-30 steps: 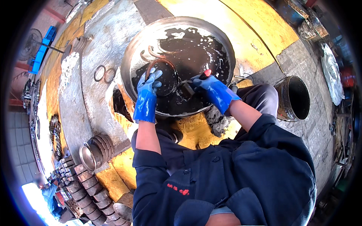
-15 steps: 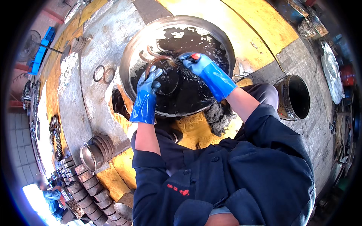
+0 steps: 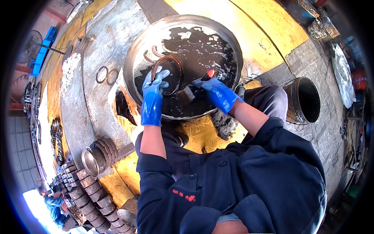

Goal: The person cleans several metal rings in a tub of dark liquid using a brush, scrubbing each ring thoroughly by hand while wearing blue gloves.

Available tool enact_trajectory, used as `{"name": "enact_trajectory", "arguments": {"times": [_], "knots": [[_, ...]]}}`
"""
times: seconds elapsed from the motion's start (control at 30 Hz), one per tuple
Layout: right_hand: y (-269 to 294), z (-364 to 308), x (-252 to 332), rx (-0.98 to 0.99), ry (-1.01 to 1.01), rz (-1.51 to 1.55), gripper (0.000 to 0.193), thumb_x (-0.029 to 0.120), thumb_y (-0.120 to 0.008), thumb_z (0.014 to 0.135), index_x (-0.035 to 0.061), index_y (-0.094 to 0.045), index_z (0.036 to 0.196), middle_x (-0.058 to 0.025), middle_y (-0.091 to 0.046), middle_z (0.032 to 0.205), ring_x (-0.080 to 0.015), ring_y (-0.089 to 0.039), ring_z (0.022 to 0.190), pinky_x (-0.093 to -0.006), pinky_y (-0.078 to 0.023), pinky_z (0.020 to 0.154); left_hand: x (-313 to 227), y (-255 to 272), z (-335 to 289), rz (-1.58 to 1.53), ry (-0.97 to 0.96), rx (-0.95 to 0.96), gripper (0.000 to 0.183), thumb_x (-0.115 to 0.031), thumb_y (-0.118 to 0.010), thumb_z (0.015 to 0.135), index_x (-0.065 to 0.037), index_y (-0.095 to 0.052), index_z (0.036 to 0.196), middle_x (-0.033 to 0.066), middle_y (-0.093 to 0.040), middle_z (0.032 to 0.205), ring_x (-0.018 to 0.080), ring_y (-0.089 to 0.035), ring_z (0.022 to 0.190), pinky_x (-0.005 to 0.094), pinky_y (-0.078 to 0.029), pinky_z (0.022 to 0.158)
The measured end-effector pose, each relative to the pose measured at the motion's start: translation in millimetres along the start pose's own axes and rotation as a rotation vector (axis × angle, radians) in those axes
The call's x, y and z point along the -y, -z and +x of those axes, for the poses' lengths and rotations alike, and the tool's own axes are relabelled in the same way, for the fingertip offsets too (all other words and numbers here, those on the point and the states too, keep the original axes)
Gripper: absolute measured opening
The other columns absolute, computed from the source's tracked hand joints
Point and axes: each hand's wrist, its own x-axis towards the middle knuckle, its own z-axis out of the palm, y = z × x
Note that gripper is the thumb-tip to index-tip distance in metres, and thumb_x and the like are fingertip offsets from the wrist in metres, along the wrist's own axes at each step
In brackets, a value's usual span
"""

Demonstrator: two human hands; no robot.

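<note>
My left hand (image 3: 153, 91), in a blue rubber glove, grips a brownish metal ring (image 3: 170, 57) by its left side and keeps it raised over a wide round metal basin (image 3: 132, 50) of dark liquid. In my right hand (image 3: 220, 93), gloved the same way, is a paintbrush (image 3: 187, 94) with a red handle end. Its bristles point left, below and apart from the ring. More curved ring parts (image 3: 156, 52) show at the basin's far left side, partly under the liquid.
Two thin rings (image 3: 102, 74) lie on the floor left of the basin. A dark bucket (image 3: 309, 100) stands at the right. Stacked metal cylinders (image 3: 91, 187) and a group of ribbed rings (image 3: 104, 154) are at the lower left. Another person (image 3: 54, 206) is far off there.
The brush has come away from the ring, down and toward me with my right hand. The ring now stands more upright in my left hand, its full arch showing.
</note>
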Motion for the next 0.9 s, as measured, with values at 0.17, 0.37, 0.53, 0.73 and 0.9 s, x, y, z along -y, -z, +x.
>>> {"name": "enact_trajectory", "arguments": {"times": [0.17,0.37,0.53,0.73,0.9], "knots": [[22.3,40.3,2.7,-0.225,-0.142,-0.620,0.022,0.020,-0.065,0.090,0.0069,-0.072,0.107,-0.0098,-0.074,0.095,-0.0179,-0.069,0.083,-0.0316,-0.055,0.078,-4.9,-23.1,-2.4,0.079,0.029,0.112,0.037,-0.018,-0.062,0.096,-0.005,-0.059,0.131,0.0075,-0.074,0.107,0.0105,-0.064,0.066,0.0210,-0.046,0.057],[8.9,55.4,24.3,-0.360,0.742,-1.065,0.022,0.018,-0.070,0.087,0.0140,-0.072,0.109,-0.0071,-0.074,0.102,-0.0184,-0.071,0.095,-0.0323,-0.055,0.087,-11.6,-17.1,-8.5,0.155,0.070,0.203,0.037,-0.020,-0.062,0.095,-0.006,-0.061,0.130,0.0093,-0.074,0.107,0.0084,-0.058,0.063,0.0197,-0.042,0.055],[32.0,69.2,-3.6,-0.080,0.136,-0.576,0.024,0.020,-0.072,0.088,0.0088,-0.073,0.109,-0.0070,-0.074,0.101,-0.0161,-0.068,0.092,-0.0305,-0.054,0.085,-11.2,-31.5,-6.4,0.138,0.028,0.243,0.037,-0.021,-0.062,0.095,-0.007,-0.061,0.130,0.0095,-0.074,0.106,0.0075,-0.057,0.062,0.0198,-0.042,0.055],[-19.9,50.3,8.7,-0.035,-0.271,0.169,0.028,0.021,-0.074,0.088,0.0054,-0.074,0.112,-0.0062,-0.074,0.103,-0.0140,-0.066,0.086,-0.0287,-0.053,0.079,-12.2,-16.2,-8.5,0.132,0.022,0.219,0.036,-0.022,-0.060,0.096,-0.008,-0.062,0.129,0.0100,-0.074,0.106,0.0074,-0.056,0.059,0.0199,-0.041,0.054],[7.9,47.4,-6.7,-0.046,0.070,-0.542,0.023,0.022,-0.072,0.087,0.0129,-0.073,0.108,-0.0072,-0.074,0.097,-0.0176,-0.069,0.089,-0.0327,-0.055,0.084,-8.6,-30.1,-3.6,0.140,0.025,0.220,0.035,-0.020,-0.060,0.097,-0.007,-0.061,0.129,0.0105,-0.074,0.106,0.0083,-0.059,0.059,0.0186,-0.040,0.053]]}}
